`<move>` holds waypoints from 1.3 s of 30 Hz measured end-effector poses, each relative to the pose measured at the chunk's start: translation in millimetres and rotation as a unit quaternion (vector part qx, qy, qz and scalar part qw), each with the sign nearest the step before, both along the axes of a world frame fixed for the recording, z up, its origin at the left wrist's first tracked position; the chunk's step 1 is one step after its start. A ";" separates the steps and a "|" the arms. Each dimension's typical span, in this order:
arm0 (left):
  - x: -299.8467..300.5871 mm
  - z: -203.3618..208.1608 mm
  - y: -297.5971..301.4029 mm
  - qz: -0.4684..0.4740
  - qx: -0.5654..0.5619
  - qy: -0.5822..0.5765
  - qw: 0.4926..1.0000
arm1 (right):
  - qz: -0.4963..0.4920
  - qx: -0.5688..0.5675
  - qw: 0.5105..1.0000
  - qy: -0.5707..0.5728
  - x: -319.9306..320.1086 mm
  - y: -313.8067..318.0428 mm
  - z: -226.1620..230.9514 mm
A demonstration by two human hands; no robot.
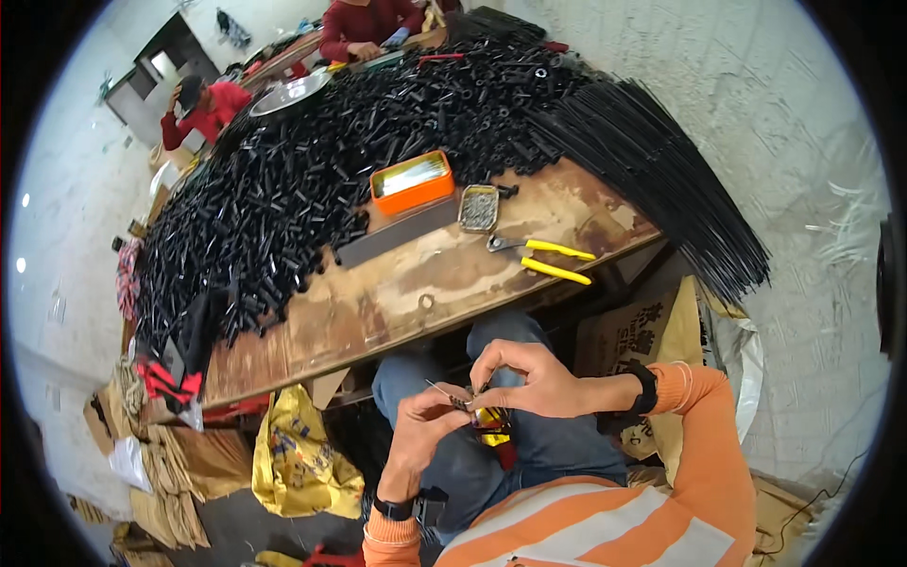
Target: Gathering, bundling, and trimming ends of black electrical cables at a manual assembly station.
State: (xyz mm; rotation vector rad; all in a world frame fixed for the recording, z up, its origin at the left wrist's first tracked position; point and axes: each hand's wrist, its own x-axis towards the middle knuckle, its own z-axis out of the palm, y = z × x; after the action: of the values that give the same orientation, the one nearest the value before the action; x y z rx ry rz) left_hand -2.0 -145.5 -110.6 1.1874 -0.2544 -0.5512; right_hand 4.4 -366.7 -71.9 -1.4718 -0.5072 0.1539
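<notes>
Head view: small part (pixel 458 403) pinched over the lap, both hands busy

Part sits between the left hand (pixel 422 430) and right hand (pixel 540 382), above the jeans (pixel 468 470), off the near edge of the worktop (pixel 373 307). Left fingers grasp it, thumb against index; a thin pin (pixel 436 386) sticks up and left from that pinch. Right fingers closed on a dark bit (pixel 485 385), tips close beside the left ones.

Handling, judged by looks: part likely very light, hard and stiff, maybe slick if smooth. Easy to drop, so fingertip hold only, on its sides, near the middle. Pin looks slim, could bend or prick; best taken by its shank, not the end. Breakage risk seems low, loss risk higher.

Hard to make out: fingertips cover most of the part, so its shape and ends don't show. Can't tell if the dark bit is the same piece or a separate one, nor whether the pin goes through the part or lies against it. Red-and-yellow thing (pixel 493 426) just below the right hand is partly hidden, kind unclear. Left forearm cut off by the lower edge. Tubes (pixel 312 151) heaped on the worktop overlap too much to count; metal bits in the small tray (pixel 479 225) too tiny to identify.
</notes>
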 end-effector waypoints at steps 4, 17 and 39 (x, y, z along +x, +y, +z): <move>10.8 13.6 -18.7 0.136 -0.023 0.025 0.990 | -0.003 -0.134 0.986 -0.102 42.9 -21.1 13.1; 50.7 -1.6 -20.4 0.076 0.012 0.008 0.997 | -0.326 -0.492 0.721 -0.363 264.9 -154.8 -35.2; 28.2 23.9 -28.3 0.008 0.046 -0.013 0.999 | 0.052 -0.156 0.981 0.098 85.7 -45.8 60.4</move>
State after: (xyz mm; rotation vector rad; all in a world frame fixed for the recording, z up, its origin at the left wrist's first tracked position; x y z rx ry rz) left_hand 26.3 -173.8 -86.7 1.2854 -0.2439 -0.5386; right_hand 90.0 -412.6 -11.5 -1.7149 -0.4125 0.4747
